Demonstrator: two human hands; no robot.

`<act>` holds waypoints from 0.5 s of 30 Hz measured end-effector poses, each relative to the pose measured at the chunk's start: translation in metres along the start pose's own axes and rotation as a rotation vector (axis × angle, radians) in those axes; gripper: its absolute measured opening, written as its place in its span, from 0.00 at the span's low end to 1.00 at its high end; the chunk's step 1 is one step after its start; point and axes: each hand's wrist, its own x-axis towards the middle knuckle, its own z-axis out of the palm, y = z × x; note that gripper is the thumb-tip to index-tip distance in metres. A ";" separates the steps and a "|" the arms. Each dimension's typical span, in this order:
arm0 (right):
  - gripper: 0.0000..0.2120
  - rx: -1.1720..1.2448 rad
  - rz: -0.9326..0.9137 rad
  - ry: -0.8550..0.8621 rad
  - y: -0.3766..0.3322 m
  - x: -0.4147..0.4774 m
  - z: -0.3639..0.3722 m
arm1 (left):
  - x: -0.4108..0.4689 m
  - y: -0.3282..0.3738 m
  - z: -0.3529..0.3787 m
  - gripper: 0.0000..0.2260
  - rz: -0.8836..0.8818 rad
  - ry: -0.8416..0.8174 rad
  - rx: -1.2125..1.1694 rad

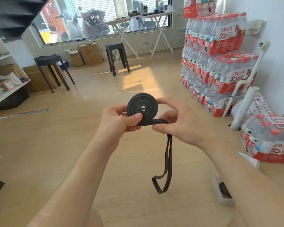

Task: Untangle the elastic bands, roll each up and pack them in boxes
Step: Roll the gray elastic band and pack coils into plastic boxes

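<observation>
Left hand (120, 118) pinches the rolled part of the band (142, 109) between thumb and fingers, in mid-air over the floor (64, 145); my right hand (179, 123) curls round the far rim and grips the strand feeding in. I judge rolling well along: the tail (164, 174) hangs in a loose loop, so next I wind it in, keeping tension. My right forearm hides most of the box (220, 196); something dark inside is hard to make out.

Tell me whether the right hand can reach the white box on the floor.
Probably not yet: the right hand pinches the elastic band that the left hand also holds. The white box lies on the floor beside that forearm, nothing visibly between; once freed, likely yes.
</observation>
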 end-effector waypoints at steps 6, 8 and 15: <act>0.33 0.002 -0.037 -0.011 0.002 0.000 -0.003 | 0.001 0.001 -0.003 0.10 0.002 -0.042 0.132; 0.35 -0.016 -0.061 0.002 0.002 -0.001 -0.003 | 0.001 0.000 -0.003 0.10 0.004 -0.054 0.165; 0.37 -0.097 -0.108 -0.052 0.000 -0.002 0.000 | 0.000 0.001 -0.004 0.10 0.010 -0.119 0.277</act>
